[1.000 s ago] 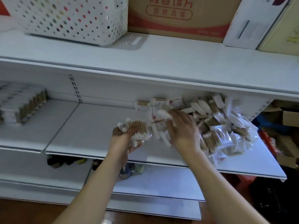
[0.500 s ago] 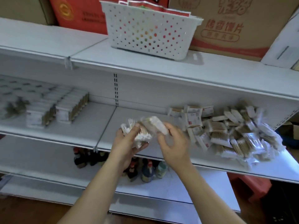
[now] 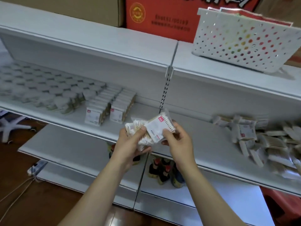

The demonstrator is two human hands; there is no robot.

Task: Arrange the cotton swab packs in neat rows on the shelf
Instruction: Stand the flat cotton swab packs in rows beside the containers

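While a fanned stack of packs (image 3: 146, 132) is gripped by left hand (image 3: 130, 144) and its top pack pinched by right hand (image 3: 177, 141) at frame centre, slippage is risked; rows (image 3: 112, 110) at 10 o'clock could be toppled, pile (image 3: 260, 139) at 3 left unsorted.

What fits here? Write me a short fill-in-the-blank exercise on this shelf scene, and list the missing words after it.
1. Both hands, left and right, hold cotton swab packs in front of the ____.
2. The loose pile of packs lies to the ____ of the hands.
3. The neat rows stand to the ____ of the hands.
4. The white perforated basket sits on the ____ shelf.

Missing words: shelf; right; left; top
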